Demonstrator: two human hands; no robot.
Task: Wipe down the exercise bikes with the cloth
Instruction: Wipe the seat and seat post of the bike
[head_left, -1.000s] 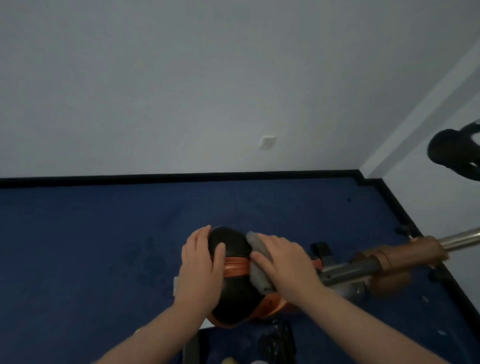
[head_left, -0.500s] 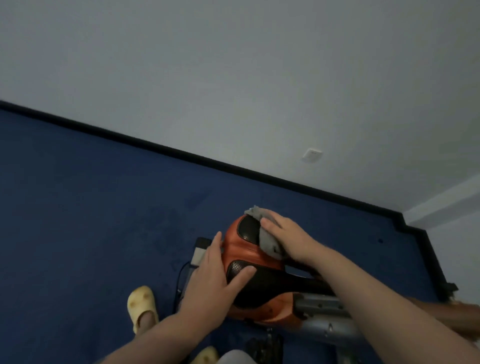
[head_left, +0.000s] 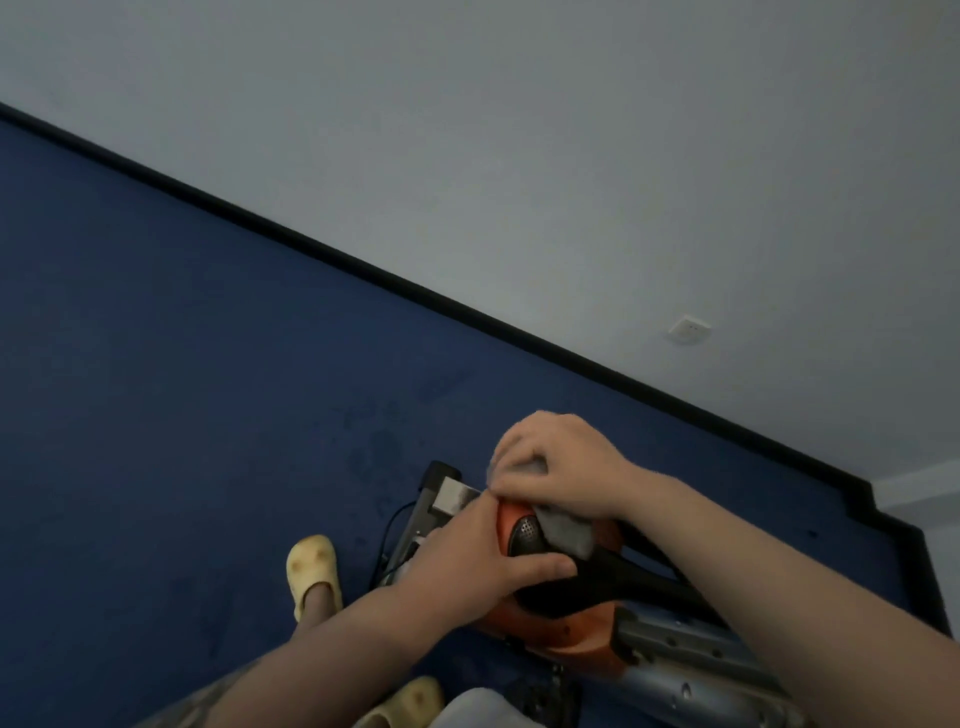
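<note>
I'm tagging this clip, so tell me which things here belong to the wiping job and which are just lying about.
Part of the job:
grey cloth, gripped by the right hand
orange and black bike seat, steadied by the left hand
metal seat post

Just lying about:
yellow slipper
wall socket
black cable

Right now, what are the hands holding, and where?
The right hand grips the bunched grey cloth by its top. The left hand holds the bike seat by its side.
</note>
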